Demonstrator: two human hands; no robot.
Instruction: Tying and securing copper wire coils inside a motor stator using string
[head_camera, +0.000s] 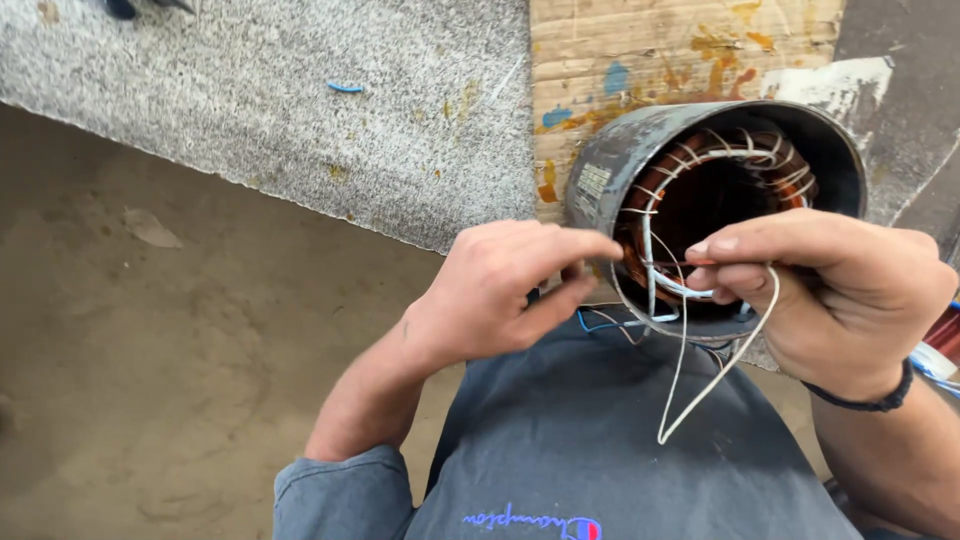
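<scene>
White lacing cord (716, 375), a thin stiff loop, hangs from the right hand (835, 295) down over the person's dark grey shirt (610, 450). Its upper end runs into the mouth of the dark steel cylindrical motor housing (615, 160), which lies on its side just above the lap; where the cord ends among the copper windings (700, 200) is hard to make out. Right hand: thumb and forefinger pinched shut on the cord at the housing's open rim, wrist bent in, a black band (868, 400) around it. Left hand (500, 290): fingers half curled, forefinger pointing at the rim, tips close together, and whether they pinch anything I cannot tell. Behind the housing, paint-stained cardboard (680, 45) on a speckled grey mat (300, 100). Bare sandy floor (150, 350) opens wide to the left.
</scene>
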